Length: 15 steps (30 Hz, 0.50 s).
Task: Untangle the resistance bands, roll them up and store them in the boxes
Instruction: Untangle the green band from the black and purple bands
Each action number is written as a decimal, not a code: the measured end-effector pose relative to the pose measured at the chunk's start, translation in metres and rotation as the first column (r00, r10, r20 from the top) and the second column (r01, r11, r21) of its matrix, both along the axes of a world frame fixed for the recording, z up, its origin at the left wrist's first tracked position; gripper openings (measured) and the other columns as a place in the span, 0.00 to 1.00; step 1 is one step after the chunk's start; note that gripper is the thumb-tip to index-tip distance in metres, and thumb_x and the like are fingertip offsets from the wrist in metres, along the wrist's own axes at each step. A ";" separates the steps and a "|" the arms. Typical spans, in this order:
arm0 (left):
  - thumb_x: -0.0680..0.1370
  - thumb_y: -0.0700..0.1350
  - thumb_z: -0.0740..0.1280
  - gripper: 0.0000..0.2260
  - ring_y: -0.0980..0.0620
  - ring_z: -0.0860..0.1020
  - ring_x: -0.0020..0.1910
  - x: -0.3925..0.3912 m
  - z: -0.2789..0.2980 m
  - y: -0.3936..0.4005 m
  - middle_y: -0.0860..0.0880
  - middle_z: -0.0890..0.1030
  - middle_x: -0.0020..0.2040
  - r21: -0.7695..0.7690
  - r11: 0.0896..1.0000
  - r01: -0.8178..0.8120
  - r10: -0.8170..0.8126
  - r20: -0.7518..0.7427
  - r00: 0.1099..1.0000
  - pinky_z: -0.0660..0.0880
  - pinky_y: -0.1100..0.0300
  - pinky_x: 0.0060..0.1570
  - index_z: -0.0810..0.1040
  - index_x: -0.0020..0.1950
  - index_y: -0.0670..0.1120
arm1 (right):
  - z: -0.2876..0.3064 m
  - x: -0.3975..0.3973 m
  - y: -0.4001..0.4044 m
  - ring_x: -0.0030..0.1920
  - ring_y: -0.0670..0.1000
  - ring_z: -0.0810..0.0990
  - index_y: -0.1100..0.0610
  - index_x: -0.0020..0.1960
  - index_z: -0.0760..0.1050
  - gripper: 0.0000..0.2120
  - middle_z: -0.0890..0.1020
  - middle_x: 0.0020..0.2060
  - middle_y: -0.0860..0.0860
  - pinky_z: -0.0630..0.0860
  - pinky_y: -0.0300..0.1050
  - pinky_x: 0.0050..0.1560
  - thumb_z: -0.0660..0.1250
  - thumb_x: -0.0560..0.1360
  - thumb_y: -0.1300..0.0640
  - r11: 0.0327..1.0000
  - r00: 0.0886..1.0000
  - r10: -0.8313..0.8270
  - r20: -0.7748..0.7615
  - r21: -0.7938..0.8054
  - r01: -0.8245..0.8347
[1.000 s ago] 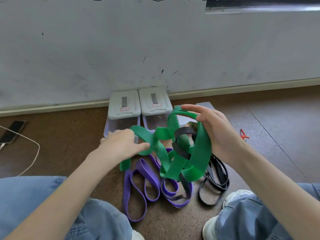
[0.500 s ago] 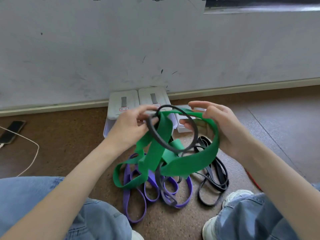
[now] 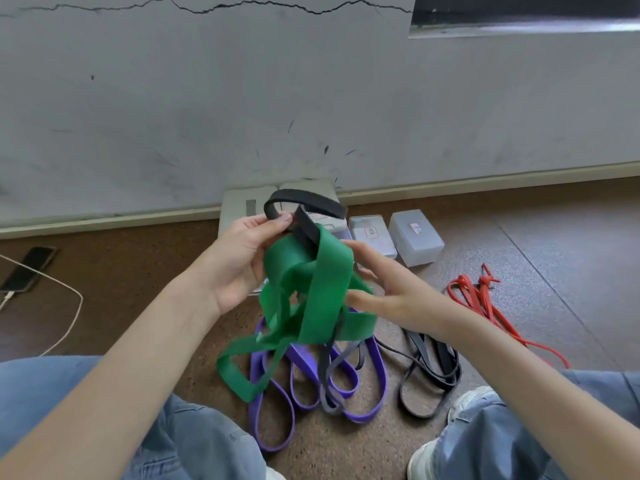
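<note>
A wide green band (image 3: pixel 311 303) hangs in a tangle between my hands, with a dark grey band (image 3: pixel 308 206) looped through it. My left hand (image 3: pixel 242 258) pinches the grey band's loop at the top, thumb and fingers closed on it. Beside the green band's right side is my right hand (image 3: pixel 388 292), fingers spread and touching the green band without a clear grip. Purple bands (image 3: pixel 304 379) lie on the floor under the tangle. A thin black band (image 3: pixel 429 379) lies to their right. Several lidded boxes stand by the wall: a white box (image 3: pixel 239 209), two small clear boxes (image 3: pixel 372 233) (image 3: pixel 415 240).
A red band (image 3: pixel 485 306) lies on the brown floor at the right. A phone (image 3: pixel 27 268) with a white cable (image 3: pixel 65 320) rests at the far left. My jeans-clad knees (image 3: pixel 69 393) and a white shoe (image 3: pixel 467 400) frame the pile. The grey wall is close behind the boxes.
My left hand lifted the grey loop higher above the green band. My right hand let go and opened beside the tangle. The view shifted, showing the red band and small boxes.
</note>
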State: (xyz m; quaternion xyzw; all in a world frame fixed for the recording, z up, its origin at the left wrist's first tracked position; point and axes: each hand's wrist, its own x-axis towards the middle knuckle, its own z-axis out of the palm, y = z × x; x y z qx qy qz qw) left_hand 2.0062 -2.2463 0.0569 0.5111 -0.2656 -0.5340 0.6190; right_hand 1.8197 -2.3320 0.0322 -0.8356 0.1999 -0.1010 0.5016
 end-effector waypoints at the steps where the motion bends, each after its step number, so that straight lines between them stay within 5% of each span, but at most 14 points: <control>1: 0.71 0.44 0.66 0.08 0.52 0.83 0.37 -0.002 -0.001 0.001 0.46 0.85 0.40 0.002 0.999 0.042 -0.042 -0.019 0.999 0.81 0.61 0.36 0.82 0.45 0.43 | -0.001 0.002 0.001 0.67 0.44 0.69 0.55 0.71 0.61 0.25 0.72 0.66 0.48 0.66 0.45 0.68 0.64 0.76 0.62 1.000 1.000 0.005 0.015 -0.008 -0.004; 5: 0.69 0.46 0.67 0.11 0.55 0.82 0.33 -0.010 -0.003 -0.001 0.48 0.84 0.36 0.014 0.994 0.104 -0.104 -0.003 0.995 0.77 0.66 0.32 0.82 0.47 0.43 | -0.008 0.006 0.005 0.63 0.40 0.69 0.58 0.64 0.73 0.17 0.75 0.62 0.48 0.63 0.30 0.65 0.66 0.75 0.61 0.979 1.000 0.004 0.029 -0.206 0.002; 8: 0.69 0.45 0.66 0.09 0.56 0.82 0.30 -0.006 -0.003 -0.003 0.48 0.84 0.33 0.031 0.999 0.031 -0.031 0.007 0.999 0.77 0.66 0.29 0.84 0.42 0.43 | -0.011 0.000 0.004 0.53 0.52 0.79 0.63 0.50 0.77 0.07 0.82 0.49 0.54 0.73 0.51 0.61 0.67 0.75 0.61 0.996 0.997 -0.072 0.035 -0.044 0.074; 11: 0.76 0.42 0.64 0.08 0.55 0.82 0.30 0.002 -0.004 -0.003 0.47 0.84 0.34 0.095 0.995 -0.040 0.044 -0.042 0.998 0.79 0.64 0.30 0.81 0.46 0.41 | -0.008 -0.002 0.005 0.42 0.51 0.79 0.61 0.42 0.73 0.04 0.79 0.40 0.56 0.76 0.48 0.48 0.65 0.75 0.64 0.975 0.986 -0.134 0.096 0.192 0.114; 15: 0.80 0.44 0.60 0.09 0.54 0.82 0.34 0.014 -0.006 -0.002 0.47 0.84 0.36 0.217 0.975 -0.045 0.027 0.086 0.996 0.79 0.62 0.36 0.78 0.50 0.43 | -0.008 0.002 -0.001 0.36 0.53 0.77 0.55 0.45 0.71 0.03 0.81 0.40 0.61 0.74 0.49 0.38 0.63 0.75 0.62 0.929 0.934 -0.352 0.060 0.147 0.341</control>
